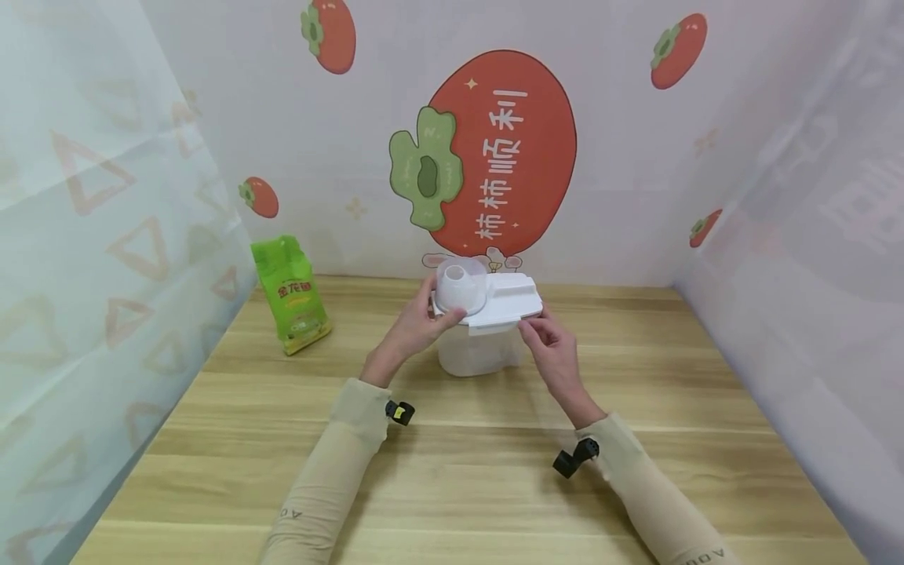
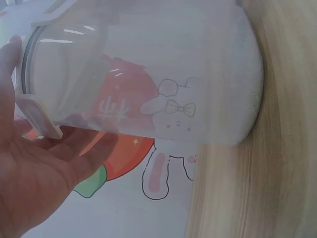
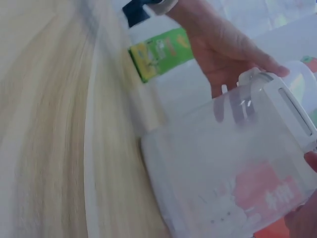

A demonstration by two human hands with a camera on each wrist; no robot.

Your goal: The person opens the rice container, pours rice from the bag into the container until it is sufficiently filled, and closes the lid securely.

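A clear plastic storage container (image 1: 480, 357) stands upright on the table, with a white lid (image 1: 514, 298) on top. A translucent cup-shaped cap (image 1: 455, 286) sits on the lid's left part. My left hand (image 1: 413, 326) grips the container's left end at the lid, thumb on the lid's front edge; in the right wrist view the left hand's fingers (image 3: 237, 106) show through the clear wall. At the lid's right front corner, my right hand (image 1: 554, 353) pinches the edge near the side latch. A white latch (image 2: 39, 116) hangs at the lid's left end in the left wrist view.
A green and yellow food bag (image 1: 291, 294) stands tilted on the table's left rear. The wooden table (image 1: 466, 486) meets a back wall sheet (image 1: 614, 220) printed with persimmons, close behind the container. White sheets (image 1: 798, 235) hang at both sides.
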